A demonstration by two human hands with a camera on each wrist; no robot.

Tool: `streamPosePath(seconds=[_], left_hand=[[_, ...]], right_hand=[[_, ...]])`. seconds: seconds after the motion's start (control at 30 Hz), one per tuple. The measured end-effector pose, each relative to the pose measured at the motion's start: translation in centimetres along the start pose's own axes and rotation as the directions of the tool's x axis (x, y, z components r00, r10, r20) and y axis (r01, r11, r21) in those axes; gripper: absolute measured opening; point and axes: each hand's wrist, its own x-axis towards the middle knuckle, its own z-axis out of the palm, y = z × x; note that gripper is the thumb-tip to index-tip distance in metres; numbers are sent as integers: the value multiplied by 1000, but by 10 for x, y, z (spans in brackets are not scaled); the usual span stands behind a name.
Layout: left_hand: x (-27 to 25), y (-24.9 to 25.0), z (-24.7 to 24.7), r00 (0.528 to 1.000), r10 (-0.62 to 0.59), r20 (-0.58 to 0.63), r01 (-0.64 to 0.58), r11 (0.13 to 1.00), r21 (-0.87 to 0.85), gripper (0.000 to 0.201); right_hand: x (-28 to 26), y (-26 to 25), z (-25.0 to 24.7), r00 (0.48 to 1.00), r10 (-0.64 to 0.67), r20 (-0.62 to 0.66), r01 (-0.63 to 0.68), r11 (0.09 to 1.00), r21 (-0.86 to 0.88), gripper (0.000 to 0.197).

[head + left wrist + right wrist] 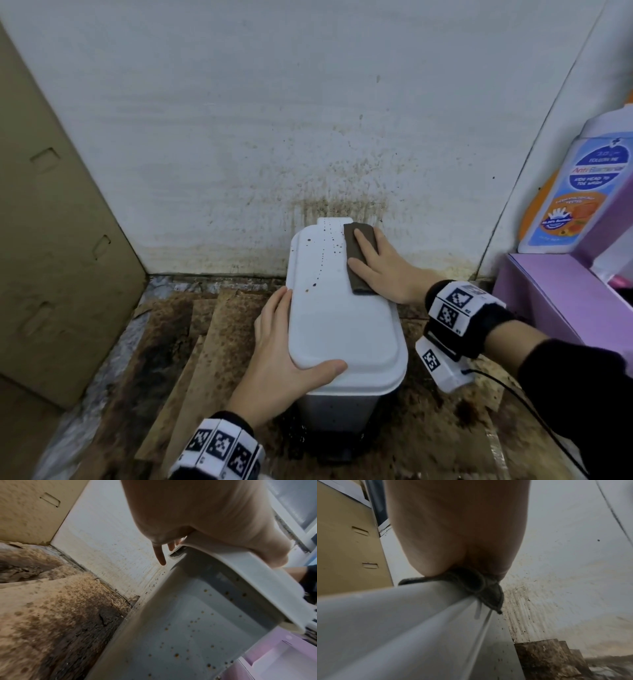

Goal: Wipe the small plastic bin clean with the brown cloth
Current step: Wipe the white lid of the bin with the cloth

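1. Small plastic bin (346,329) stands on the stained floor (191,349), its back against the spattered wall (308,137), lid shut, and both hands are on it.
2. Right hand (387,267) lies flat on the brown cloth (359,260), fingers straight and spread, pressing the folded pad onto the far right part of the lid; nothing is curled round it. From the right wrist view, an edge of the cloth hangs over the lid's rim.
3. Left hand (284,349) steadies the bin: thumb laid across the near end of the lid, fingers running straight along its left edge, a bracing hold rather than a tight clench.
4. Progress, as I read it: early going. A trail of brown drops (322,260) runs down the lid just left of the cloth, untouched. The near half of the lid looks clean, though whether by wiping I cannot tell.
5. More left to do: the left wrist view shows the bin's grey side wall (197,628) dotted with brown specks all over.
6. Around it: a cardboard box (51,240) to the left, a purple box (548,301) and a wash bottle (582,192) to the right.
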Motion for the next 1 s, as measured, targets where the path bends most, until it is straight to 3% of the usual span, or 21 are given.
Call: streamPosePath(seconds=[0.23, 0.43, 0.8, 1.0], left_hand=[[-1, -2, 2, 1000, 6, -13, -6, 1000, 10, 126], [-2, -1, 5, 999, 21, -34, -21, 1000, -2, 128], [-1, 0, 3, 999, 14, -34, -14, 1000, -22, 126], [-1, -1, 4, 999, 19, -33, -20, 1000, -24, 126]], right_hand=[[-49, -12, 22, 999, -10, -38, 10, 1000, -15, 75], [-105, -30, 31, 998, -57, -4, 55, 988, -147, 68], [-4, -2, 2, 1000, 2, 2, -2, 1000, -1, 79], [3, 0, -8, 1000, -12, 23, 11, 1000, 17, 77]])
